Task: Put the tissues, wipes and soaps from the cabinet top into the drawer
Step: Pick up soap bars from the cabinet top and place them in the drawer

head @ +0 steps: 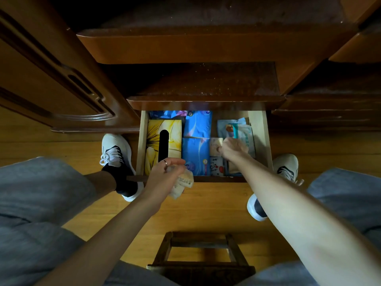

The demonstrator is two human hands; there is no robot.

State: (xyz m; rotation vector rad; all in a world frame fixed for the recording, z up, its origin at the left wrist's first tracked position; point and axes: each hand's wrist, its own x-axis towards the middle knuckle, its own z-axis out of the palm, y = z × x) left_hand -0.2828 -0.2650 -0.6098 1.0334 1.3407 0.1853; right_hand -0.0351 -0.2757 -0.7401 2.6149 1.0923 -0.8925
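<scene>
From the head view, the open drawer (260, 131) sits pulled out below the dark wooden cabinet (185, 46), over a wood floor (206, 205). Inside, a yellow tissue box (175, 139) with a dark slot lies at the left. Two blue tissue packs (196, 141) sit just right of it, one far, one near. A pale wipes pack (237, 129) lies at the far right, and small printed packets (216, 167) at the near middle. The left hand (165, 174) hovers over the drawer's near edge, fingers curled round a pale crumpled packet (183, 183). The right hand (234, 148) reaches into the drawer, fingers bent down on a small cream packet (216, 145); the grip itself is hidden. A stool (200, 254) stands near the person's knees.
</scene>
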